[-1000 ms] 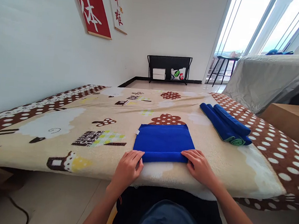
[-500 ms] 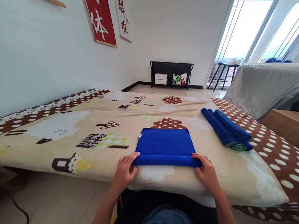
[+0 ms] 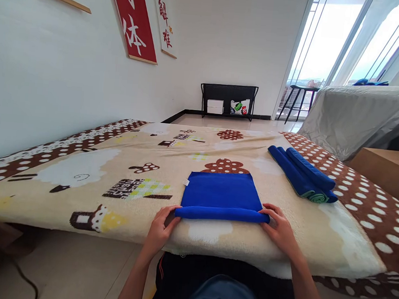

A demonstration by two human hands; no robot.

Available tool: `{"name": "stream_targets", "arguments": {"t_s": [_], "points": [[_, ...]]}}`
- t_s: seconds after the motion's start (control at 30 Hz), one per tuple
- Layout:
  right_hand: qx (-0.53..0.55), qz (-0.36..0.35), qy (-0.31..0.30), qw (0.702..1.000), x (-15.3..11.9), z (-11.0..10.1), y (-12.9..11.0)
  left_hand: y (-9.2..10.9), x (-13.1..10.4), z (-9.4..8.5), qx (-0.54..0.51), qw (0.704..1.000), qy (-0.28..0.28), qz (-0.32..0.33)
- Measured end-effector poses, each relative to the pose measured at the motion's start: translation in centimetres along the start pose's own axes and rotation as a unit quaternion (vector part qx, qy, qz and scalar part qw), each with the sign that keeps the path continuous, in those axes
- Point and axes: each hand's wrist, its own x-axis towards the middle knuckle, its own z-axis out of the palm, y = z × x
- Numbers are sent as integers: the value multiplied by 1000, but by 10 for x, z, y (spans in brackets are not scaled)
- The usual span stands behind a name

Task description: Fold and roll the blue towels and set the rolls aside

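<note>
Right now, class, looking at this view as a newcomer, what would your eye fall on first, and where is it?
The bright blue cloth stands out first, near the front edge of the patterned blanket, with the left hand and right hand pinching the ends of its rolled near edge. Next come the blue rolls lying to its right, and the red scroll on the wall at upper left.
</note>
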Motion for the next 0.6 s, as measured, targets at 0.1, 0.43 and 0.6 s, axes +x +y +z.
{"name": "stream_targets", "arguments": {"t_s": [0.1, 0.43, 0.6], "points": [[14, 12, 0, 1000, -1, -1, -4, 1, 0, -2, -22, 1000, -6, -5], [11, -7, 22, 1000, -5, -2, -9, 8, -3, -7, 15, 999, -31, 15], [-11, -15, 15, 1000, -5, 1, -8, 9, -2, 0, 85, 995, -27, 35]]}}
